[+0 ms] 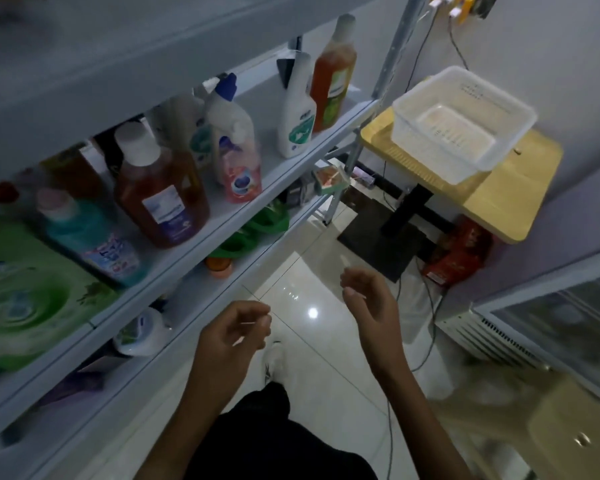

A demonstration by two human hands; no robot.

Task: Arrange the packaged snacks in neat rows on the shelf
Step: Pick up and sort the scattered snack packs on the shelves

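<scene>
I look down and see two bare hands out in front of me, above the shiny white floor (302, 271). My left hand (234, 332) hangs in the air with its fingers loosely curled, and it holds nothing. My right hand (368, 299) is up beside it, a little apart, fingers relaxed and bent, and it holds nothing too.

The grey shelf (243, 209) stands on my left. Its middle level is full of bottles: a big brown bottle (161, 199) with a white cap, a blue bottle (94, 240) just beside it, a pink bottle (241, 171), a white bottle (297, 116) and a tall orange bottle (333, 77). A green pack (28, 296) sits at the near end.

The level under that one holds green packets (257, 226), blurry, so I cannot tell if these are the snacks. A small box (329, 178) sticks out near the shelf's far post.

To the right, a clear plastic basket (465, 123) rests on a yellow table (520, 192). A red box (458, 254) sits on the floor under it.
</scene>
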